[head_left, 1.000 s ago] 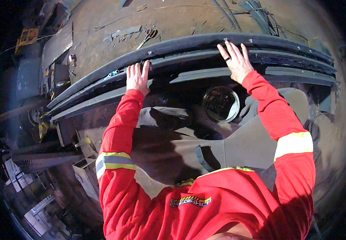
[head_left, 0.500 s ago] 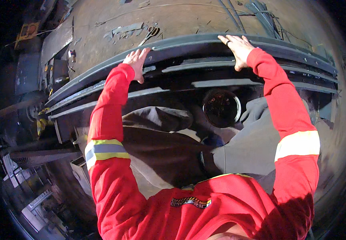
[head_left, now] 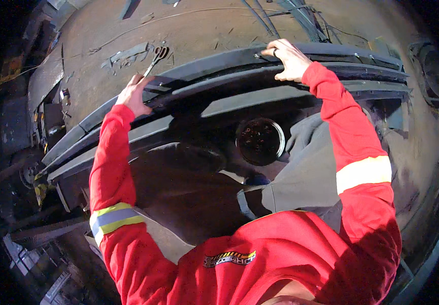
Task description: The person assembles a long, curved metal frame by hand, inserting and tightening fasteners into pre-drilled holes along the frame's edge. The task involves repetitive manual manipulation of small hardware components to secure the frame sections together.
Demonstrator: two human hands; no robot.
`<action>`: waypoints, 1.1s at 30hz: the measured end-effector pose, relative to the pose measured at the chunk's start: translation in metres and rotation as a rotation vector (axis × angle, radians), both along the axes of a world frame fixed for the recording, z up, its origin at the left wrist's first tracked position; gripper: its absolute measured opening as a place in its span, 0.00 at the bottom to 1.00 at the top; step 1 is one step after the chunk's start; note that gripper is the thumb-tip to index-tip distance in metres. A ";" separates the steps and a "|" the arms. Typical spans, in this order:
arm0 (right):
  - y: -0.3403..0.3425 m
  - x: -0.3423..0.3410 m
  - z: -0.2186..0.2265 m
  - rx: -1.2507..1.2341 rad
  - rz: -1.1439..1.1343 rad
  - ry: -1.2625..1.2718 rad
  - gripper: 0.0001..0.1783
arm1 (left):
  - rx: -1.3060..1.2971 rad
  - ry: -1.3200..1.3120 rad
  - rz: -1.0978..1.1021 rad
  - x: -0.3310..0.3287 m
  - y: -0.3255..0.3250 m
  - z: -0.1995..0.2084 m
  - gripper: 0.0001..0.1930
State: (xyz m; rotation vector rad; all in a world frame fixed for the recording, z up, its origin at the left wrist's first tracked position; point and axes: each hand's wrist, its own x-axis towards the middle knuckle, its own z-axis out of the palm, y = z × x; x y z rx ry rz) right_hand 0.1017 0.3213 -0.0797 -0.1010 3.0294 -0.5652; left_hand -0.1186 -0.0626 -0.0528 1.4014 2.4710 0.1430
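Long grey metal bars (head_left: 255, 100) run across in front of me, side by side, with dark gaps between them. My left hand (head_left: 135, 95) is curled over the farthest bar (head_left: 204, 65) toward its left part, thumb on the near side. Farther right, my right hand (head_left: 291, 60) grips the same bar, its fingers bent over the far edge and a dark ring on one finger. The fingertips beyond that edge are partly hidden. Just past my left hand lies a scissor-like tool (head_left: 158, 57) with looped dark handles.
A round dark container (head_left: 260, 142) with a shiny rim stands between my legs and the bars. Several thin metal lengths (head_left: 303, 20) lie on the brown surface (head_left: 194, 25) beyond. Flat grey scraps (head_left: 128, 54) are near the tool. Dark clutter fills the left side.
My left hand has shifted left along the far bar, and the hands are wider apart. My right fingers are more bent. The far bar shows a broader face, and the whole view has shifted.
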 end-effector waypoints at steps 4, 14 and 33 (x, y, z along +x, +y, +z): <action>0.000 0.015 -0.008 0.017 0.010 0.006 0.21 | -0.013 0.225 -0.137 0.021 -0.016 -0.020 0.23; -0.003 0.007 -0.024 -0.125 -0.111 -0.065 0.17 | -0.044 0.065 -0.072 0.022 0.010 -0.023 0.21; -0.014 0.003 -0.020 -0.043 0.011 0.031 0.22 | 0.818 0.373 1.310 0.196 -0.283 -0.082 0.05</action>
